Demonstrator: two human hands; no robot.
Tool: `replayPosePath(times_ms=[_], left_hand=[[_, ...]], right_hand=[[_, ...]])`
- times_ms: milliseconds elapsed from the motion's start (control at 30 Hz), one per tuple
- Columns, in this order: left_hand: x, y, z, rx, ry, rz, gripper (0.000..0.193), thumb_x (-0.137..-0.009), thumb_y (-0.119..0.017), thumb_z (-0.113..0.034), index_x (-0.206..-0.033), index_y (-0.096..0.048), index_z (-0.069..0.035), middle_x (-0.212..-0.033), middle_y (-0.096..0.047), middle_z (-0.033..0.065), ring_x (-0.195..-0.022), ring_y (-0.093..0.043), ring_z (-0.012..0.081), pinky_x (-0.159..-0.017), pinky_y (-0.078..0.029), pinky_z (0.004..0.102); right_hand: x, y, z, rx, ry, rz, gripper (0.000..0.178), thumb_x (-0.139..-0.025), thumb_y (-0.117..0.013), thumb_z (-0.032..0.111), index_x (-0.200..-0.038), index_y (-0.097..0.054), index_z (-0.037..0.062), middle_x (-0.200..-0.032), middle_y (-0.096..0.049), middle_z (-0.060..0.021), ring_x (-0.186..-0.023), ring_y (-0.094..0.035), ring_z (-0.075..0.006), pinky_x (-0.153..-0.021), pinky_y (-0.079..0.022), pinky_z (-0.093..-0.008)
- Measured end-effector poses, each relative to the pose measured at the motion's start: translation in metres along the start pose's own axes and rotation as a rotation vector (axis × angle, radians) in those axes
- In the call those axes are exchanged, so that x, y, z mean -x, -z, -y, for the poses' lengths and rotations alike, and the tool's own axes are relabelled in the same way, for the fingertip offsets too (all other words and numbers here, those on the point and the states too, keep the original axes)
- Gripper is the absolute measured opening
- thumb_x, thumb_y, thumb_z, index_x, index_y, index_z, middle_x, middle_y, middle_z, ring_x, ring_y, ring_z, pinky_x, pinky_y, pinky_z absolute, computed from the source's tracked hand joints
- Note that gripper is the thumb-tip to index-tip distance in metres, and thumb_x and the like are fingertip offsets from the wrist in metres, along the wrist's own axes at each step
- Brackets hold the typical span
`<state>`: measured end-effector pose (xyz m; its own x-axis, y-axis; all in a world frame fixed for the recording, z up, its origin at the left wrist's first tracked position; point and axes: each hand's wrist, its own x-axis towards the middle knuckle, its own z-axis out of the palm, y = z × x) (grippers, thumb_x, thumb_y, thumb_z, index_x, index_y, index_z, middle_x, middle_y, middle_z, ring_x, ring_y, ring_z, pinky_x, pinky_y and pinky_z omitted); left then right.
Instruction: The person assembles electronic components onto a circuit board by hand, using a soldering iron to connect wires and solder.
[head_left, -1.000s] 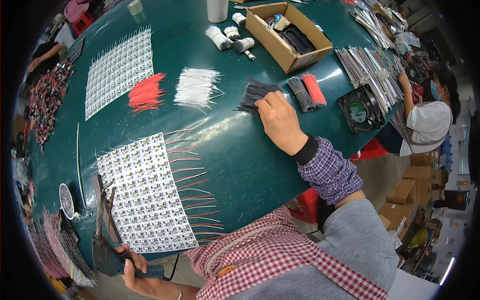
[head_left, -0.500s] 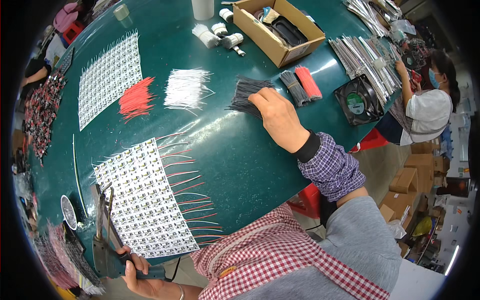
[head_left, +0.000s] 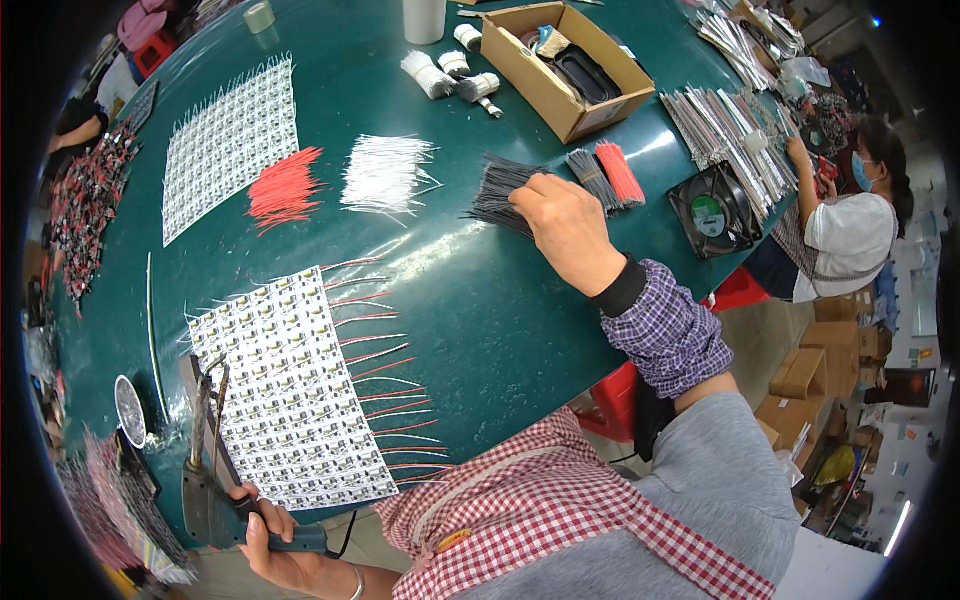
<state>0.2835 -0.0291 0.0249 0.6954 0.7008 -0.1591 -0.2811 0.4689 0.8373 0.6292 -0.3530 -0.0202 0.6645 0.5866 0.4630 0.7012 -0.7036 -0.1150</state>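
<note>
My left hand (head_left: 272, 540) is wrapped round the handle of a soldering gun (head_left: 198, 492), whose metal tip and bent feed tube reach up over the left side of a white circuit board panel (head_left: 290, 400). Red and white wires stick out along the panel's right edge, and finer pale wires along its upper left. At the far middle, my right hand (head_left: 568, 230) is closed with its fingertips down at the right end of a pile of cut black wires (head_left: 492, 190). Whatever lies between those fingertips is hidden.
Piles of red wires (head_left: 285, 188) and white wires (head_left: 385, 175) lie beside a second panel (head_left: 230, 150). Bundled black wires (head_left: 590, 175), bundled red wires (head_left: 620, 175), a fan (head_left: 712, 208) and a cardboard box (head_left: 580, 118) stand beyond. Another person (head_left: 850, 220) sits at right.
The view has shifted slightly, so things on the table appear a little displaced. My right hand stays at the black wires; my left keeps its grip on the soldering gun.
</note>
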Motion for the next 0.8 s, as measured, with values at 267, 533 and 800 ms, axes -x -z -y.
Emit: replayPosePath(times_ms=[267,533,800], left_hand=[[0.0,0.006,-0.001,-0.011,0.014,-0.013,0.038,-0.093,-0.053,0.003,-0.128,-0.039,0.009,-0.114,-0.051,0.0154,-0.066,-0.041,0.0082,-0.054,-0.043,0.0218],[0.002,-0.007,0.003,-0.008,-0.013,-0.071,0.041,-0.085,-0.059,0.001,-0.121,-0.044,0.01,-0.112,-0.049,0.0196,-0.06,-0.043,0.0086,-0.049,-0.038,0.0196],[0.0,0.007,0.0,0.036,0.004,0.05,0.037,-0.09,-0.057,0.002,-0.123,-0.044,0.011,-0.115,-0.051,0.0186,-0.066,-0.045,0.0078,-0.053,-0.042,0.0199]], right_hand=[[-0.023,0.025,0.011,0.079,0.223,-0.029,0.007,-0.072,-0.062,0.001,-0.074,-0.065,0.0072,-0.073,-0.06,-0.0066,-0.076,-0.063,-0.0252,-0.09,-0.05,-0.0393],[-0.052,0.007,0.043,0.232,0.713,0.303,0.004,-0.069,-0.06,0.004,-0.071,-0.063,0.0014,-0.067,-0.051,-0.0057,-0.07,-0.059,-0.0207,-0.115,-0.037,-0.0447],[-0.046,-0.003,0.044,0.269,0.727,0.339,0.006,-0.065,-0.068,0.013,-0.06,-0.065,0.0101,-0.073,-0.059,-0.0064,-0.073,-0.059,-0.021,-0.067,-0.05,-0.0349]])
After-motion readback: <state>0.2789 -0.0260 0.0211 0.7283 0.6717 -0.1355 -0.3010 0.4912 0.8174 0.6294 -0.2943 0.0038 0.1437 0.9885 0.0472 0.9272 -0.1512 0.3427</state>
